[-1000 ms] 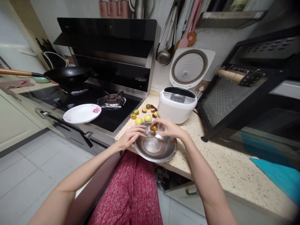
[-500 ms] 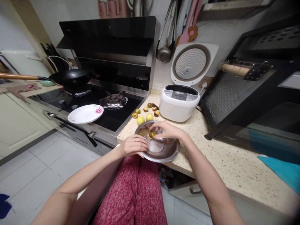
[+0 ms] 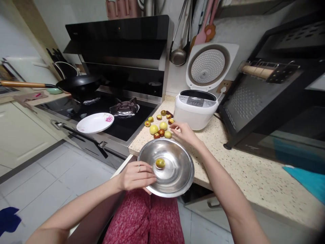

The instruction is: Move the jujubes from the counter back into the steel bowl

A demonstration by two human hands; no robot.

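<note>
My left hand (image 3: 137, 176) grips the left rim of a shiny metal bowl (image 3: 177, 169), fingers over the inside and thumb below. A single green-brown jujube (image 3: 160, 163) lies in the bowl. Beyond the bowl, on the speckled counter, is a loose group of green, yellow and reddish jujubes, including a yellow-green jujube (image 3: 153, 129) and a red-brown jujube (image 3: 161, 132). Over the right side of this group is my right hand (image 3: 184, 132), palm down, fingers slightly apart with nothing visible in them. Its fingertips are close to a mottled jujube (image 3: 171, 121); contact cannot be made out.
A white rice cooker (image 3: 195, 108) with its lid raised stands behind my right hand. On the left, a flowered plate (image 3: 95, 123) rests at the front edge of the gas stove (image 3: 137, 127), and a black wok (image 3: 80, 83) sits behind it. A dark oven (image 3: 254, 128) fills the right side.
My right hand has left the bowl and moved to the jujubes by the rice cooker. The bowl has come closer to me with my left hand, and one jujube lies loose in it.
</note>
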